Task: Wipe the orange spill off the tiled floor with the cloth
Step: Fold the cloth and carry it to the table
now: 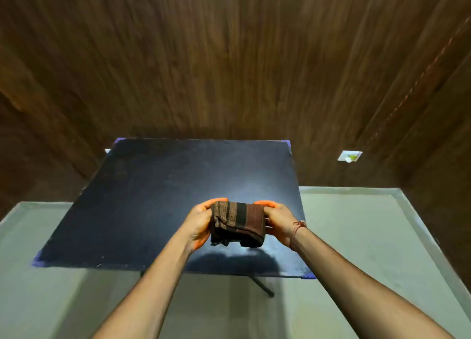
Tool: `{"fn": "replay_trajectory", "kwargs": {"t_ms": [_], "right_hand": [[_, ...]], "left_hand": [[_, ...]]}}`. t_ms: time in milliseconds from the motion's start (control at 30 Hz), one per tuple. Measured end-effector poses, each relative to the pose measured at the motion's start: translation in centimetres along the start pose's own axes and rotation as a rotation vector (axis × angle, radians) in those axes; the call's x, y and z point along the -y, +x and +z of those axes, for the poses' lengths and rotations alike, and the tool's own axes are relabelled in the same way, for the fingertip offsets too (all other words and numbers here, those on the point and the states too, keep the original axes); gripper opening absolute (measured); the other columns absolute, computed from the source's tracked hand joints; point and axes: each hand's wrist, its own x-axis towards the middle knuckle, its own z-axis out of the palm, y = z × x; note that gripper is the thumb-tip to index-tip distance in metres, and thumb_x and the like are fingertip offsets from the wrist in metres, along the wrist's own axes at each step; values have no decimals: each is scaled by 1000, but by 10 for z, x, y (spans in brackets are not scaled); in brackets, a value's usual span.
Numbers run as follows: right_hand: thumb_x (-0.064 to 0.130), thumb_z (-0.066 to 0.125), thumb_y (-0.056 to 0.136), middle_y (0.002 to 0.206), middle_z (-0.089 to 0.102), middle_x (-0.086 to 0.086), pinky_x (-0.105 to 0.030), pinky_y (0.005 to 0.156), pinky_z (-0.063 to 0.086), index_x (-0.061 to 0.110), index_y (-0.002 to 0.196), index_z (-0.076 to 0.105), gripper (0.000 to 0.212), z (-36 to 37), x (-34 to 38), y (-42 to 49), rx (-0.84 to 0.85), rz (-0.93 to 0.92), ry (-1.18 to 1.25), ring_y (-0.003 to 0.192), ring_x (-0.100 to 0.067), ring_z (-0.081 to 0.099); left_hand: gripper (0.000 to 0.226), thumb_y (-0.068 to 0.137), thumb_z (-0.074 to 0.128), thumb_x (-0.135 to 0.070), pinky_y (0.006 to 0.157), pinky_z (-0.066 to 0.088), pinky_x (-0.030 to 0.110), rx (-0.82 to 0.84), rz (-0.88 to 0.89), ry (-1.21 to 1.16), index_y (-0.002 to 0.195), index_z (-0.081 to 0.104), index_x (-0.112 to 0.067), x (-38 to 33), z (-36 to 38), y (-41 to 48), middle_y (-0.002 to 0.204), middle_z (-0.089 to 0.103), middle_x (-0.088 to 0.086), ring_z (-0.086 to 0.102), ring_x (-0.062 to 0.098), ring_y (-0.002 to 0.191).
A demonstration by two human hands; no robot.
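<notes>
A folded brown cloth (238, 222) with dark stripes hangs between both hands, just above the near right part of a dark blue table top (153, 198). My left hand (198, 224) grips its left end and my right hand (279, 222) grips its right end. Orange colour shows on the fingers and palm edges of both hands. A thin red thread circles my right wrist. No orange spill shows on the grey floor (356, 236) in this view.
The table stands on a dark leg (263, 287) against a dark wood-panelled wall (229, 58). A white wall socket (349, 156) sits low on the wall at the right. Grey floor lies to the left, right and front of the table.
</notes>
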Motion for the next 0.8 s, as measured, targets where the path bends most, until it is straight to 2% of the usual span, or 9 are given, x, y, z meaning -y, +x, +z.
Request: {"fn": "replay_trajectory", "kwargs": {"t_ms": [100, 167, 300, 367, 433, 533, 600, 700, 800], "right_hand": [[27, 47, 97, 79, 62, -4, -28, 62, 48, 15, 87, 66, 24, -9, -21, 25, -23, 215, 75, 70, -18, 56], [36, 49, 98, 81, 64, -5, -28, 61, 48, 16, 87, 65, 28, -14, -36, 31, -48, 304, 91, 73, -20, 58], [2, 60, 81, 74, 66, -10, -32, 64, 51, 11, 73, 65, 12, -31, -74, 42, -160, 357, -86, 70, -24, 61], [6, 60, 73, 78, 66, -9, -38, 74, 55, 12, 69, 64, 9, -48, -92, 46, -202, 398, -212, 76, -27, 61], [10, 59, 73, 89, 70, -9, -44, 82, 57, 14, 74, 68, 10, -61, -103, 50, -232, 461, -243, 85, -28, 64], [15, 53, 89, 97, 69, -5, -39, 69, 59, 23, 96, 68, 19, -68, -109, 46, -269, 439, -331, 88, -27, 64], [16, 51, 92, 104, 69, -1, -38, 77, 57, 27, 102, 69, 23, -71, -109, 47, -295, 361, -401, 95, -27, 64], [3, 47, 91, 110, 67, 6, -24, 85, 45, 29, 104, 71, 37, -73, -102, 56, -252, 196, -627, 104, -22, 60], [2, 44, 83, 105, 71, 6, -28, 86, 48, 34, 95, 73, 45, -66, -90, 72, -149, 96, -875, 102, -22, 62]], "left_hand": [[25, 92, 51, 5, 54, 57, 29, 35, -138, -79, 110, 64, -7, 15, 5, 35, 81, 71, 13, 67, 20, 62], [27, 93, 49, 4, 57, 59, 31, 48, -255, -116, 109, 65, -11, 34, 9, 49, 83, 72, 14, 69, 21, 63], [22, 94, 45, -12, 64, 56, 37, 28, -482, -137, 100, 66, -11, 75, 18, 71, 86, 68, 17, 67, 28, 70], [21, 96, 45, -23, 64, 53, 36, 81, -563, -91, 97, 63, -11, 91, 27, 73, 76, 67, 11, 64, 27, 69], [9, 95, 55, -16, 61, 54, 31, 142, -540, 40, 99, 61, -13, 107, 37, 71, 78, 68, 9, 64, 22, 67], [37, 80, 65, 6, 70, 59, 34, 221, -379, 411, 112, 63, -14, 134, 48, 73, 100, 68, 12, 67, 23, 80], [37, 71, 69, 2, 78, 58, 34, 241, -276, 647, 103, 66, -18, 142, 55, 74, 98, 70, 7, 67, 23, 85], [30, 68, 78, -11, 62, 48, 15, 256, -214, 827, 95, 66, -16, 145, 62, 70, 82, 66, -1, 60, 13, 73], [25, 71, 80, -28, 55, 43, 17, 219, -179, 928, 84, 62, -15, 153, 64, 65, 73, 61, -4, 56, 11, 66]]}}
